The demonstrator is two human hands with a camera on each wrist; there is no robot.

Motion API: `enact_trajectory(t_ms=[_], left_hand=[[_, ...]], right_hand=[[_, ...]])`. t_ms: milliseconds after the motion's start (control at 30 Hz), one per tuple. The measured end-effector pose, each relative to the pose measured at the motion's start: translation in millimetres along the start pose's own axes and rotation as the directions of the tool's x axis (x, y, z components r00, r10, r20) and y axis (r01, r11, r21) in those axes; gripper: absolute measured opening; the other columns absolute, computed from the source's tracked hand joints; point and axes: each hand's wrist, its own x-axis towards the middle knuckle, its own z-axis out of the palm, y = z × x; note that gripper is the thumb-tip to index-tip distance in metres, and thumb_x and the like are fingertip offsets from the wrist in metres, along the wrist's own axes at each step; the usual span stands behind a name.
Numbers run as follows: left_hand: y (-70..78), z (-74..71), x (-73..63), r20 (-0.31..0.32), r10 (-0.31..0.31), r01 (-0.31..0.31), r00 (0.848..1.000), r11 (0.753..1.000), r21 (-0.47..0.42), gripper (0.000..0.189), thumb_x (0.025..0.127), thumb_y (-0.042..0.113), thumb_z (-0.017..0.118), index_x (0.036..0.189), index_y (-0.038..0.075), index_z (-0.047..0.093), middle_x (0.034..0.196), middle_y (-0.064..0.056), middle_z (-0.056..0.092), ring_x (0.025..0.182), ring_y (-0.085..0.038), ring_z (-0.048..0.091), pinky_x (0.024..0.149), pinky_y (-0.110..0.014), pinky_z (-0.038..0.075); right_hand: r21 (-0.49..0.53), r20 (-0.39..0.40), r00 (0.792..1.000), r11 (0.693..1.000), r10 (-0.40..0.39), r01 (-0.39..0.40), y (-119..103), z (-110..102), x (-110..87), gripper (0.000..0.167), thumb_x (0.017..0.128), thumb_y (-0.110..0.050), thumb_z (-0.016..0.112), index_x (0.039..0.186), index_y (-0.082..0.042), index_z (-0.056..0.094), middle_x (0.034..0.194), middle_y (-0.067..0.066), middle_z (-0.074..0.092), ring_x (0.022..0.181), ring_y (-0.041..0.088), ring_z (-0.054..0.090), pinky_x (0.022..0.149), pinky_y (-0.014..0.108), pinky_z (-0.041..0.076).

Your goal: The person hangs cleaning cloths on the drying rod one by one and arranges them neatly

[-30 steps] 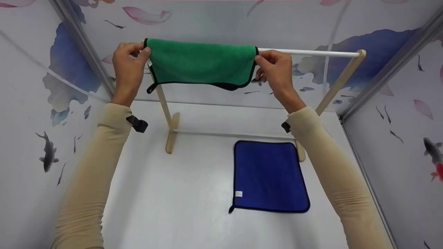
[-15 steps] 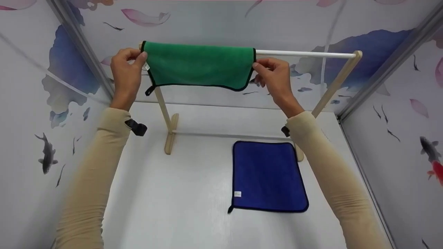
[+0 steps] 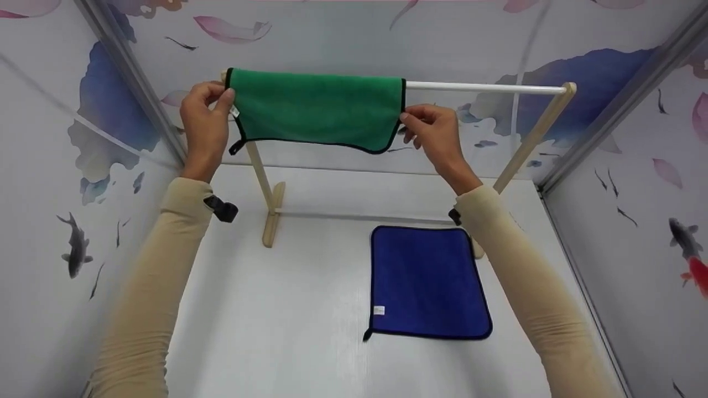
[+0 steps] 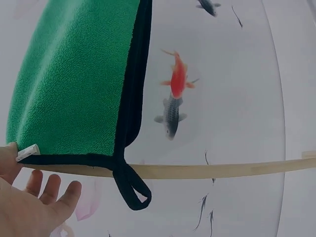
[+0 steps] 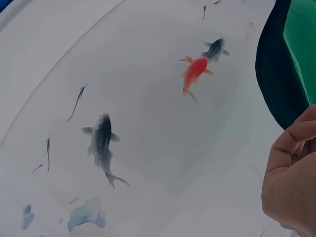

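A green towel (image 3: 315,110) with black edging hangs folded over the left part of a white rail (image 3: 487,87). At its left edge, just below the rail, my left hand (image 3: 204,124) pinches the cloth between thumb and index finger; the other fingers show spread behind it in the left wrist view. A white tag (image 4: 28,152) lies close to that thumb, and a black hanging loop (image 4: 132,186) dangles from the corner. My right hand (image 3: 437,132) pinches the towel's right edge, partway down the front flap. The lower hem sags a little toward the right.
The rail belongs to a wooden stand with a left post (image 3: 260,174) and a right post (image 3: 534,138). A blue towel (image 3: 428,282) lies flat on the white surface (image 3: 276,309) before it. Printed walls (image 3: 343,38) enclose the back and both sides.
My right hand has slid down the towel's right edge from the rail, and my left hand slightly down its side. The front flap's hem hangs a little lower; a dark fold under it no longer shows.
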Motion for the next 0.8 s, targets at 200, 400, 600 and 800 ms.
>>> enact_trajectory(t_ms=[200, 400, 600, 800], left_hand=[[-4.1, 1.9, -4.9, 0.040, 0.070, -0.072, 0.997, 0.996, 0.050, 0.019, 0.110, 0.013, 0.071, 0.110, -0.005, 0.075, 0.136, -0.011, 0.065, 0.135, -0.018, 0.057, 0.118, -0.026, 0.040], [-7.9, 1.8, -7.8, 0.051, 0.044, -0.048, 0.998, 0.996, 0.069, 0.024, 0.112, 0.020, 0.068, 0.119, -0.001, 0.077, 0.137, -0.008, 0.065, 0.136, -0.016, 0.055, 0.120, -0.026, 0.037], [-5.8, 3.0, -10.6, 0.021, 0.034, -0.035, 0.999, 0.998, 0.048, 0.022, 0.114, 0.017, 0.065, 0.120, -0.001, 0.075, 0.127, -0.006, 0.064, 0.130, -0.019, 0.057, 0.114, -0.029, 0.040], [-16.8, 1.1, -13.3, 0.031, 0.020, -0.021, 0.999, 0.998, 0.059, 0.023, 0.114, 0.024, 0.065, 0.122, 0.005, 0.074, 0.126, -0.005, 0.065, 0.129, -0.018, 0.058, 0.113, -0.030, 0.043]], right_hand=[[0.018, -0.029, 0.999, 1.000, 0.016, -0.016, 1.5, -5.9, -0.7, 0.018, 0.108, -0.016, 0.074, 0.114, -0.002, 0.083, 0.096, 0.014, 0.076, 0.073, 0.022, 0.070, 0.062, 0.025, 0.056], [-0.003, 0.017, 0.999, 0.999, 0.039, -0.039, 0.5, -7.4, -3.8, 0.022, 0.109, -0.018, 0.072, 0.120, -0.001, 0.081, 0.100, 0.012, 0.075, 0.077, 0.023, 0.070, 0.065, 0.026, 0.058], [-0.038, 0.110, 0.994, 0.999, -0.009, 0.013, 4.5, -8.0, -8.0, 0.025, 0.112, -0.015, 0.067, 0.127, 0.002, 0.078, 0.105, 0.010, 0.076, 0.079, 0.025, 0.071, 0.065, 0.027, 0.059], [-0.064, 0.114, 0.993, 0.998, -0.018, 0.025, 11.1, -10.4, -11.3, 0.023, 0.112, -0.011, 0.066, 0.127, 0.003, 0.078, 0.115, 0.021, 0.076, 0.076, 0.021, 0.071, 0.064, 0.024, 0.058]])
